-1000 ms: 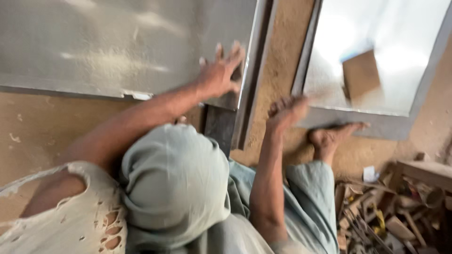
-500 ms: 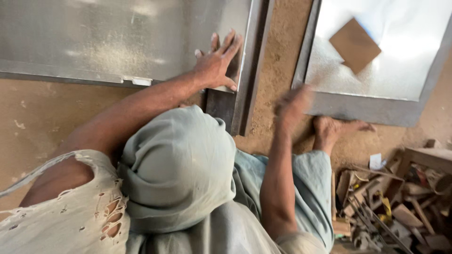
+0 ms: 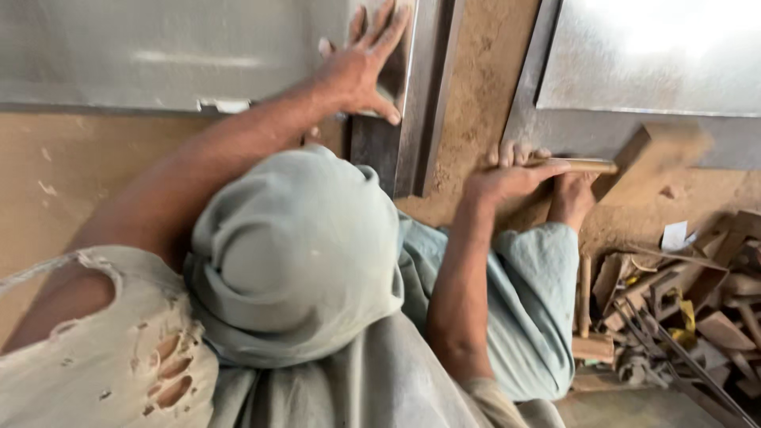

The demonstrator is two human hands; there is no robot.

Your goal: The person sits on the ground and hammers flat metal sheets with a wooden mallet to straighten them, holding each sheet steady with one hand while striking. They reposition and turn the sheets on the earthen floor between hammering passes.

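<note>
My left hand [image 3: 361,71] lies flat with its fingers spread on the right end of a large grey metal sheet [image 3: 158,47]. My right hand [image 3: 507,178] is closed around the thin handle of a wooden mallet [image 3: 654,158]. The mallet's block head is blurred and sits low, at the bottom edge of a second metal sheet [image 3: 650,63]. Next to the right hand, my bare foot [image 3: 571,198] rests on the sandy ground. The first sheet's folded edge [image 3: 424,95] runs down between the two hands.
My bent knee in grey-green cloth [image 3: 301,254] fills the middle of the view. A heap of wooden scraps and tools [image 3: 682,309] lies at the lower right. Brown sandy floor [image 3: 476,95] separates the two sheets.
The mallet head was up over the right sheet and has swung down to that sheet's lower edge. My right hand dropped with it. The left hand has stayed flat on the left sheet.
</note>
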